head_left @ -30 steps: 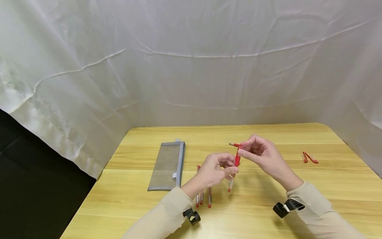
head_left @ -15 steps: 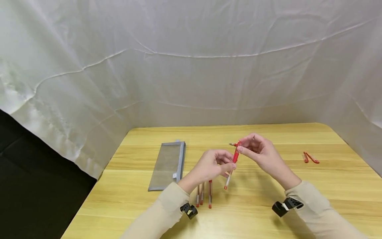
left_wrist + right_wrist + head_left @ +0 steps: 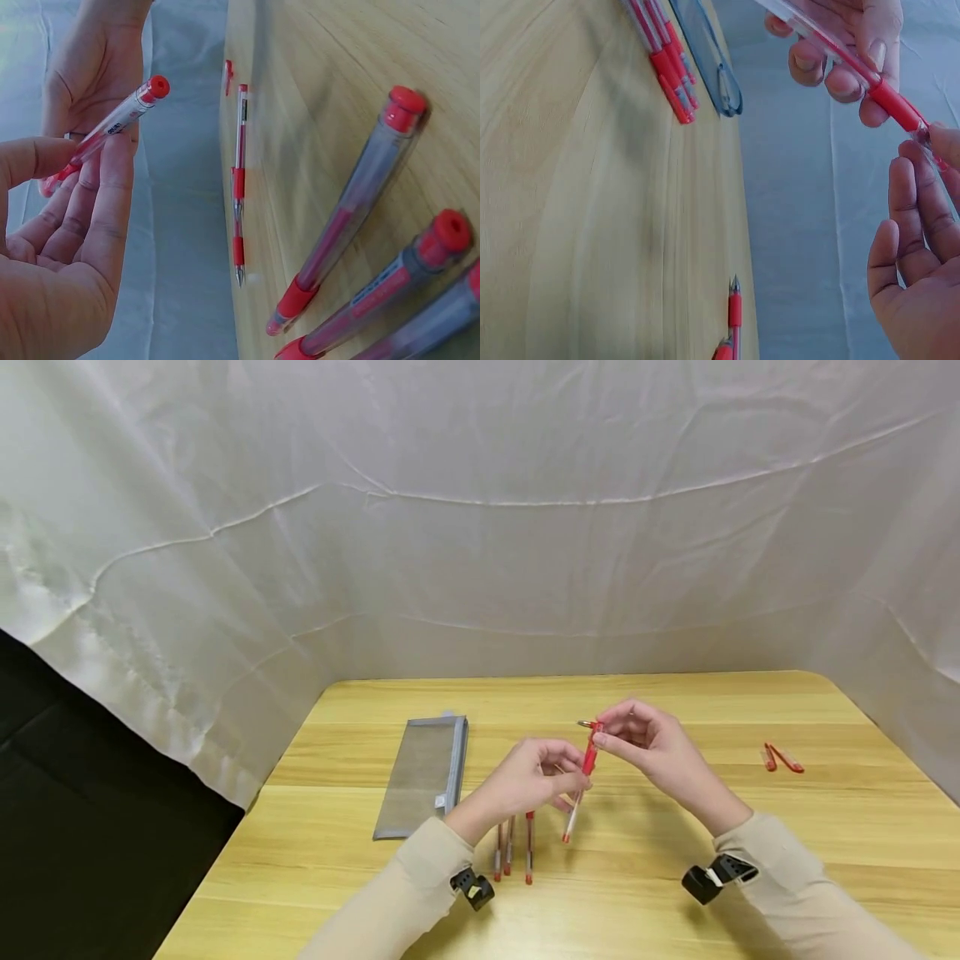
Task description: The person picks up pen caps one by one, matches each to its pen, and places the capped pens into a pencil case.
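A red gel pen (image 3: 589, 760) with a clear barrel is held tilted over the table between both hands. My left hand (image 3: 536, 781) pinches its barrel between thumb and fingers. My right hand (image 3: 648, 743) pinches the pen's upper end, where the cap with its red clip sits. In the left wrist view, the red end plug of the held pen (image 3: 156, 88) points out past the left fingers. In the right wrist view, the red grip section (image 3: 894, 105) shows between the two hands, and the right fingertips partly hide the cap's end.
Several capped red pens (image 3: 529, 852) lie below the left wrist, beside a grey mesh zip pouch (image 3: 420, 777). Two uncapped pens (image 3: 239, 184) lie on the table behind the right hand. Loose red caps (image 3: 783, 758) lie at the right. A pale curtain (image 3: 525, 577) hangs behind.
The left hand has shifted slightly left, and the held pen's lower end has swung left with it. The right hand has drifted slightly left, still at the cap end.
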Motion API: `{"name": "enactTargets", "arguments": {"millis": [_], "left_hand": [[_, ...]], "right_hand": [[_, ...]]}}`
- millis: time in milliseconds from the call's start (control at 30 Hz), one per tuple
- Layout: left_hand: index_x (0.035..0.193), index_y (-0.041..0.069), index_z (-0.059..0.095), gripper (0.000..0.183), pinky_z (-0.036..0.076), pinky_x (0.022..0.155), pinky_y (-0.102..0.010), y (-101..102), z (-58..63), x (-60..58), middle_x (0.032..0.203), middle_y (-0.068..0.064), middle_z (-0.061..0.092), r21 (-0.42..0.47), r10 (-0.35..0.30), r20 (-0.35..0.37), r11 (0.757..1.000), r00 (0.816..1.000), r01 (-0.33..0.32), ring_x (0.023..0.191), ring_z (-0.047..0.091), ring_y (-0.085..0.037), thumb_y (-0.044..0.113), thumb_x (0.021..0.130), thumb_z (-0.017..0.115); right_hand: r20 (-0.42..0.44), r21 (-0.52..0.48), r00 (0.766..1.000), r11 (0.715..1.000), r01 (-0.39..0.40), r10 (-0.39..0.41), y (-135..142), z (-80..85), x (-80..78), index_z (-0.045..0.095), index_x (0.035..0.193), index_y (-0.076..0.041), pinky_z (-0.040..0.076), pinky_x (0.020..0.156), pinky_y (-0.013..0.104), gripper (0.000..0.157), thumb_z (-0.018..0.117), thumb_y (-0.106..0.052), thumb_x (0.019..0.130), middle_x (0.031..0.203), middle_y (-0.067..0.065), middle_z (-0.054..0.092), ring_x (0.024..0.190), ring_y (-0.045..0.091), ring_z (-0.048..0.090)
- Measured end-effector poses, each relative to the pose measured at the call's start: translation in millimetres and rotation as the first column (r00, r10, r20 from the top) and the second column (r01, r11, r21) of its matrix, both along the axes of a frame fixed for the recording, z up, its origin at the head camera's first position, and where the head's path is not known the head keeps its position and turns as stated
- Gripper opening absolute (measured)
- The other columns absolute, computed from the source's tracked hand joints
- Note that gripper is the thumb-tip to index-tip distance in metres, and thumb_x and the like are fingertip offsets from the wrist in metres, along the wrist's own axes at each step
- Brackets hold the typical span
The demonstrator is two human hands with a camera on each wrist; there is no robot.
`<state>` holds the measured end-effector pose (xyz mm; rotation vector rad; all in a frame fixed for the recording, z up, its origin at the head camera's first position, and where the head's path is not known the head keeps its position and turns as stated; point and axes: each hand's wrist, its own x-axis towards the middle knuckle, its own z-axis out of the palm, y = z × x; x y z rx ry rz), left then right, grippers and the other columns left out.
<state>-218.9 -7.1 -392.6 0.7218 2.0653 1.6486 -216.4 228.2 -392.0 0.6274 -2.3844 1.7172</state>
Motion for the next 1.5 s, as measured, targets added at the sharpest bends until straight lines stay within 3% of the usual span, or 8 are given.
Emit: {"name": "enactTargets", "arguments": {"millis": [233,500,800,1033,1200,1500], "left_hand": [[0.112,0.001,0.074,0.014,0.067,0.072,-0.036,-2.2,-2.2,1.0,0.098,-0.008,0.076,-0.028,0.030,-0.023,0.999,0.999,-0.031,0.079,0.072,-0.015,0.005,0.099,0.074],[0.113,0.008,0.073,0.019,0.066,0.071,-0.052,-3.1,-8.5,1.3,0.091,-0.005,0.073,-0.092,0.072,-0.093,0.993,0.993,-0.080,0.069,0.071,-0.016,0.004,0.096,0.079],[0.143,0.025,0.062,0.056,0.065,0.064,-0.049,-7.1,-10.7,0.2,0.089,-0.003,0.066,-0.142,0.072,-0.159,0.985,0.985,-0.095,0.064,0.069,-0.015,0.003,0.095,0.080],[0.155,0.027,0.051,0.072,0.066,0.063,-0.044,-8.0,-10.9,-0.4,0.087,-0.004,0.066,-0.197,0.092,-0.152,0.973,0.984,-0.121,0.061,0.073,-0.020,0.001,0.094,0.079],[0.160,0.022,0.047,0.079,0.065,0.062,-0.038,-7.7,-11.6,-0.5,0.080,-0.004,0.066,-0.279,0.102,-0.134,0.951,0.986,-0.136,0.062,0.076,-0.026,-0.002,0.092,0.080],[0.154,0.005,0.050,0.073,0.063,0.063,-0.029,-5.6,-16.9,-0.8,0.069,-0.007,0.070,-0.447,0.125,-0.108,0.880,0.986,-0.161,0.060,0.076,-0.024,-0.001,0.090,0.083]], "right_hand": [[0.001,0.029,1.000,0.999,0.023,-0.023,5.6,-0.8,1.1,0.066,0.123,0.001,0.059,0.087,0.019,0.023,0.072,-0.011,0.104,0.107,-0.005,0.074,0.097,0.006,0.073],[0.014,0.043,0.997,0.996,0.079,-0.080,26.9,-8.9,1.6,0.065,0.122,-0.002,0.061,0.082,0.021,0.021,0.070,-0.013,0.105,0.107,-0.007,0.075,0.095,0.004,0.075],[0.003,0.099,0.993,0.988,0.121,-0.121,44.3,-13.3,6.1,0.066,0.127,-0.005,0.059,0.082,0.018,0.024,0.069,-0.019,0.106,0.109,-0.006,0.074,0.095,0.002,0.074],[0.008,0.099,0.992,0.987,0.128,-0.130,52.1,-15.9,10.3,0.066,0.125,-0.006,0.059,0.083,0.017,0.022,0.068,-0.019,0.107,0.109,-0.008,0.073,0.096,0.005,0.075],[-0.007,0.075,0.992,0.990,0.123,-0.122,58.3,-19.5,11.5,0.065,0.125,-0.005,0.059,0.083,0.017,0.020,0.068,-0.014,0.107,0.107,-0.006,0.076,0.094,0.006,0.076],[-0.017,0.070,0.991,0.988,0.135,-0.134,68.5,-23.2,16.1,0.065,0.125,-0.007,0.059,0.079,0.020,0.019,0.066,-0.010,0.107,0.102,-0.007,0.075,0.089,0.008,0.075]]}}
